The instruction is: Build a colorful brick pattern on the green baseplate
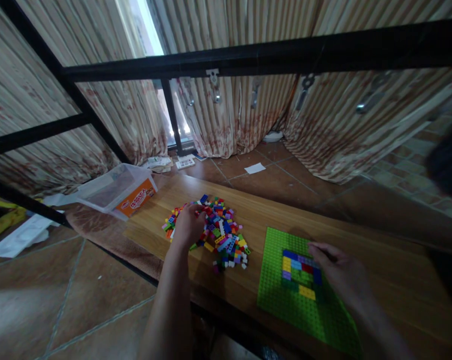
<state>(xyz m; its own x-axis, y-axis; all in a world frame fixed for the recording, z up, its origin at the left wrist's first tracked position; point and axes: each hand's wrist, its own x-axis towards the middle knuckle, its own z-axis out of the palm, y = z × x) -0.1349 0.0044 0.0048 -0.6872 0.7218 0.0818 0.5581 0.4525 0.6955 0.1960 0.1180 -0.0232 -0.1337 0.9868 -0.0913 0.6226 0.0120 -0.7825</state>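
My left hand (190,224) is over the left side of a heap of small toy building bricks (226,230) in many colours. Its fingers curl down among the bricks, and whatever they hold is hidden. Toward the right lies a green studded baseplate (274,295). On it stands a rough square of bricks in blue, yellow, purple, red and light blue, including a yellow brick (307,292) at the near side. My right hand (336,267) is above the plate's right part, beside the square. Its thumb and fingers are drawn together; I cannot see what is between them.
Bricks and baseplate rest on a long wooden board (180,192). A clear plastic box (116,190) with an orange label stands at its far left end. A black metal bar (226,60) crosses in front of striped curtains (229,115). Papers (255,168) lie on the tiled floor.
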